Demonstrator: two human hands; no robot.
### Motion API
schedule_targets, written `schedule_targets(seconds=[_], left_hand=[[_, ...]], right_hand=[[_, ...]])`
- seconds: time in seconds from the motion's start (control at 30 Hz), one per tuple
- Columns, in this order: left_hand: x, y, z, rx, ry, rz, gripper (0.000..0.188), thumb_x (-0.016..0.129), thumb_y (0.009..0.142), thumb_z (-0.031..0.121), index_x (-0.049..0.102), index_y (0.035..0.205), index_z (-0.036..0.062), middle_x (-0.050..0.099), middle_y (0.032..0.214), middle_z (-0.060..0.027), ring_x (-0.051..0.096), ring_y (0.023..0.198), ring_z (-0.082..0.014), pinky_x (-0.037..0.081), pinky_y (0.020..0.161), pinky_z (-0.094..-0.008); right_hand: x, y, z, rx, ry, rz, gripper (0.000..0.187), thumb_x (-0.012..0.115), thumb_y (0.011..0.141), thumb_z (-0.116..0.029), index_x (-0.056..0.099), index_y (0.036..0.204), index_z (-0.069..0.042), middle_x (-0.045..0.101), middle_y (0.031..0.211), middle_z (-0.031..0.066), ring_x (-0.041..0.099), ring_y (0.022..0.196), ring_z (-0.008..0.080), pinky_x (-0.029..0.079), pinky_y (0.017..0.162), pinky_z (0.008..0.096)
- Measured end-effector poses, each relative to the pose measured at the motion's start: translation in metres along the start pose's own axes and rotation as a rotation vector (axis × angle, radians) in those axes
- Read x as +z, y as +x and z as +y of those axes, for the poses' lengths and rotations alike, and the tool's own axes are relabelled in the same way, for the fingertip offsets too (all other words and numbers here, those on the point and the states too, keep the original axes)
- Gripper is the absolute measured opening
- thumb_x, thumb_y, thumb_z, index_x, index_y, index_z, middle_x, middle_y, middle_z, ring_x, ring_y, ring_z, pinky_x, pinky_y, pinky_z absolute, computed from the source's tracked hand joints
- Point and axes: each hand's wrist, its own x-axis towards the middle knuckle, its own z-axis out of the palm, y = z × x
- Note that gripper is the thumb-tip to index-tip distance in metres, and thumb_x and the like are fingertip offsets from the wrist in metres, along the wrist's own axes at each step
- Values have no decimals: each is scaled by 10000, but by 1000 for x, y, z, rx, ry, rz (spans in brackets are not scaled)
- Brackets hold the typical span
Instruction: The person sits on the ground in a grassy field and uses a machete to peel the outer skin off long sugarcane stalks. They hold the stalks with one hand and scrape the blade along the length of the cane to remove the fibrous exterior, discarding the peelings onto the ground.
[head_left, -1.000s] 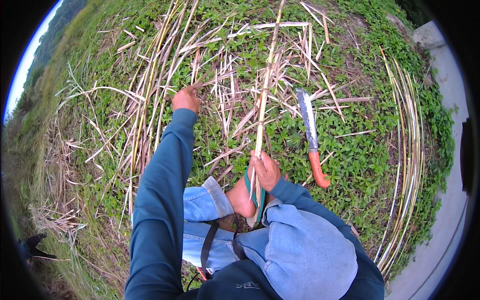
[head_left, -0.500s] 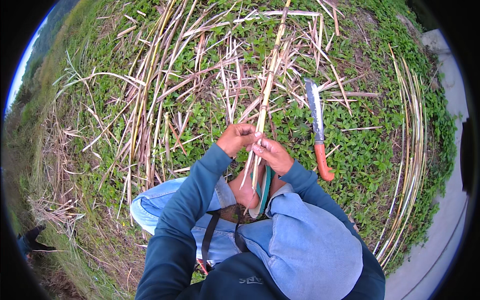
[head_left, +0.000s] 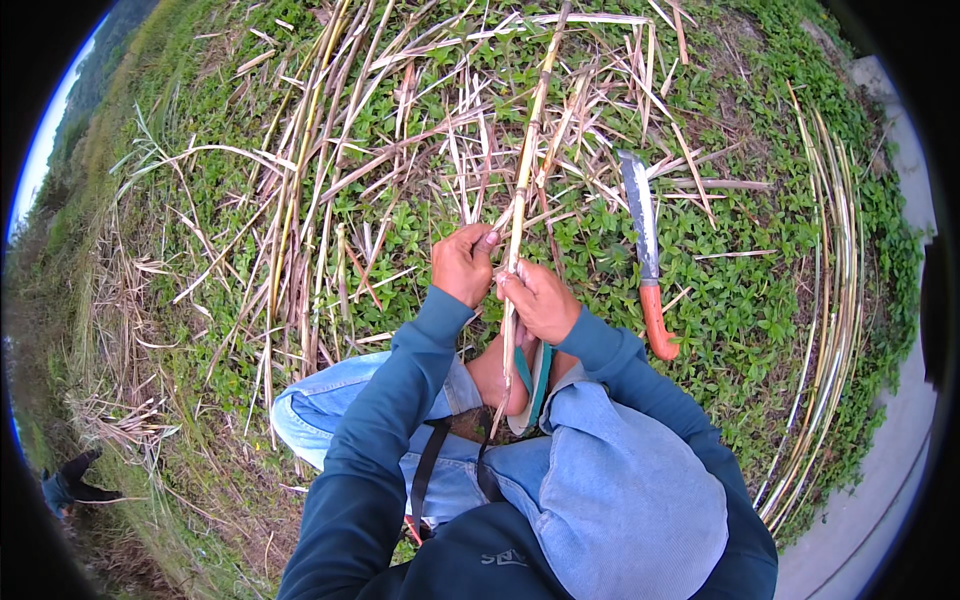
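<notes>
Right hand (head_left: 543,302): fingers closed around the lower part of 1 long pale-yellow cane stalk (head_left: 528,160). Left hand (head_left: 464,265): just left of the stalk, fingers curled in, thumb uppermost; can't tell if a thin strip is pinched there. The 2 hands are side by side, close together.

Stalk runs from the top edge of view, slightly tilted, down through the right hand; its frayed lower end hangs past the green-strapped sandal (head_left: 540,385) and bare foot (head_left: 493,372), near the jeans (head_left: 620,490). Darker node bands along its length.

Machete (head_left: 642,220) lies on the grass (head_left: 740,300) right of the right hand, well apart from it: blade pointing away from the person, orange handle (head_left: 656,322) nearer.

Dry husk pieces (head_left: 470,150) scattered beyond the hands. Loose stalks (head_left: 300,170) lie to the left, lengthwise. Long row of thin stalks (head_left: 838,270) at far right, bent by the lens, beside grey pavement (head_left: 890,420).
</notes>
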Motion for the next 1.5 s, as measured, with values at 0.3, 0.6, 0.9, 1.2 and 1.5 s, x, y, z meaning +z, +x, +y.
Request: schedule_targets(seconds=[0.3, 0.6, 0.9, 1.2, 1.5], left_hand=[[-29, 76, -32, 633, 348, -13, 257, 567, 669, -80, 655, 880, 36, 639, 799, -142, 635, 755, -339, 527, 667, -417], [-101, 82, -36, 383, 579, 57, 271, 566, 905, 161, 621, 1126, 13, 648, 1038, -207, 627, 954, -355, 499, 864, -425], [-52, -9, -5, -641, -670, -456, 348, 492, 983, 233, 536, 1248, 11, 648, 1002, -86, 644, 842, -161, 555, 678, -301], [-48, -49, -14, -635, -667, -448, 359, 619, 902, 112, 541, 1227, -20, 654, 980, -110, 645, 775, -149, 565, 656, -281], [-32, -65, 3, -594, -623, -372, 431, 678, 834, 31, 506, 1224, -27, 638, 925, -92, 632, 769, -132, 546, 634, -255]], right_hand=[[-1, -21, -30, -54, 201, -54, 241, 460, 971, -193, 524, 825, -12, 543, 676, 39, 527, 575, 94, 434, 529, 267], [-10, 8, -3, -33, 321, 23, 241, 452, 998, -280, 493, 968, -45, 550, 655, 19, 538, 462, 93, 442, 404, 221], [-4, 40, 2, 154, 346, -339, 341, 533, 960, -324, 528, 1148, -39, 609, 818, 36, 619, 643, 102, 501, 485, 226], [1, 23, 24, 230, 207, -165, 324, 580, 920, -301, 591, 821, 7, 635, 649, 63, 606, 522, 120, 479, 422, 248], [1, 20, 29, 198, 115, -153, 189, 608, 828, -163, 597, 802, 24, 654, 665, 90, 629, 559, 116, 491, 453, 245]])
